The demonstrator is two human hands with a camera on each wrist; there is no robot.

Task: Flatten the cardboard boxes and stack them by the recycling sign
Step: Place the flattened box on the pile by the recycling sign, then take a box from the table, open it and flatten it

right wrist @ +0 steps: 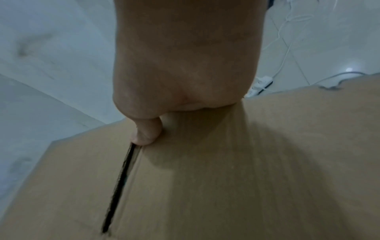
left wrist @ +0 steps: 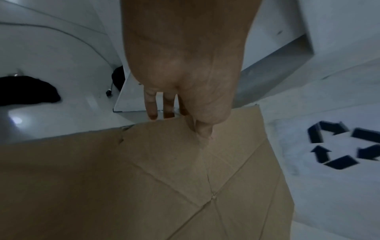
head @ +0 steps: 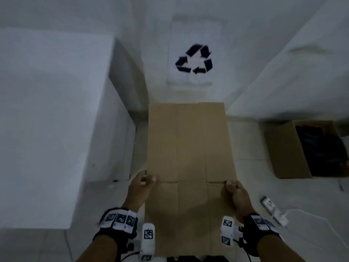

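Both hands (head: 188, 188) gripping flattened cardboard box (head: 190, 140), open box (head: 283, 150) holding dark items

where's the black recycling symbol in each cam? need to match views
Head: black recycling symbol on white paper, upper centre, on the wall beyond the flattened brown cardboard box.
Left wrist: right edge, mid-height, beside the cardboard's far end.
Right wrist: not in view.
Shared landmark: the flattened cardboard, held at its side edges by left hand and right hand.
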